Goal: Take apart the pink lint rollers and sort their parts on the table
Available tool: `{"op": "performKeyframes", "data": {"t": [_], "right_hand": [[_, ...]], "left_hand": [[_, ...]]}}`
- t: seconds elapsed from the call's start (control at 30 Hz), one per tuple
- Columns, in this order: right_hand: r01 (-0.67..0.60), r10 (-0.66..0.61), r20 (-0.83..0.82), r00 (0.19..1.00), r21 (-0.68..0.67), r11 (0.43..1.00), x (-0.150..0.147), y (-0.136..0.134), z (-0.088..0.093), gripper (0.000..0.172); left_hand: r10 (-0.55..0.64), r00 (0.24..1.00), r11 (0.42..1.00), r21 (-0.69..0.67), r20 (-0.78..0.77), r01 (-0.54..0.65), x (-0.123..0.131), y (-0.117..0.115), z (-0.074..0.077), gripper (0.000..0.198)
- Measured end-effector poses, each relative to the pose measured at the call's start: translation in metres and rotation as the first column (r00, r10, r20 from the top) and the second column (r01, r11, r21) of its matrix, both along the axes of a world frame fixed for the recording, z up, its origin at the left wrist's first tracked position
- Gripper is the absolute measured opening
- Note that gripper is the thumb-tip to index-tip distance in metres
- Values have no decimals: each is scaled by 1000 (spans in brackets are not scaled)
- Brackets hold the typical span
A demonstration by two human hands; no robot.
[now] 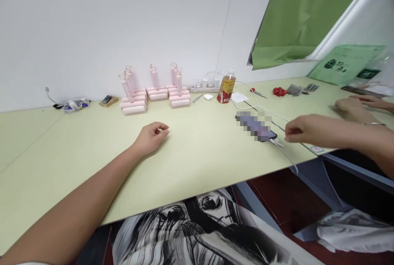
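Nothing is lifted yet. The phone [257, 127], a flat dark slab, lies on the matte pale-green table [200, 154], white cable [277, 142] at its end. At its three o'clock the right hand [303, 131] has its fingers drawn together by the plug; possibly pinching it, I cannot tell. The left hand [150, 137] rests loosely curled and empty, with glossy pink rollers [154, 90] at its twelve o'clock.

A workroom: long worktable [197, 162], power strip [201, 88], rows of pink rollers [154, 92]

The pale green bench [197, 162] carries a cluster of pink rollers [154, 92] at eleven o'clock and a bottle [226, 87] at one o'clock. A phone [257, 127] lies at two o'clock, a cable bundle [72, 104] at ten o'clock
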State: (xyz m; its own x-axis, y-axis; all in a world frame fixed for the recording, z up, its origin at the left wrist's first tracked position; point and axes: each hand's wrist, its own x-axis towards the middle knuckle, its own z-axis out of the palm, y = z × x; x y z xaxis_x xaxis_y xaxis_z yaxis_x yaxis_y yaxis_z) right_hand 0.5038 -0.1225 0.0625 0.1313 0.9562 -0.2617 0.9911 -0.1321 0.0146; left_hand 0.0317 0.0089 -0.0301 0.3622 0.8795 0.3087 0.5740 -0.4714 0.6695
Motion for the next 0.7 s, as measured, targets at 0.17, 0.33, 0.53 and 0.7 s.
{"op": "performKeyframes", "data": {"t": [0.17,0.33,0.53,0.7], "right_hand": [[79,-85,38,996,139,987,10,-23,-52,11],[155,-154,-16,988,142,978,7,-14,-63,20],[172,-154,-135,979,138,975,19,-10,-77,27],[168,-169,-9,986,207,964,33,-10,-73,34]], "left_hand": [[30,999,994,-105,-24,-32,-1,-2,3,35],[25,998,992,-122,-52,-31,-3,-4,4,35],[8,996,993,-116,-90,-18,-1,-4,5,35],[-16,996,995,-97,-83,8,-1,-2,2,35]]}}
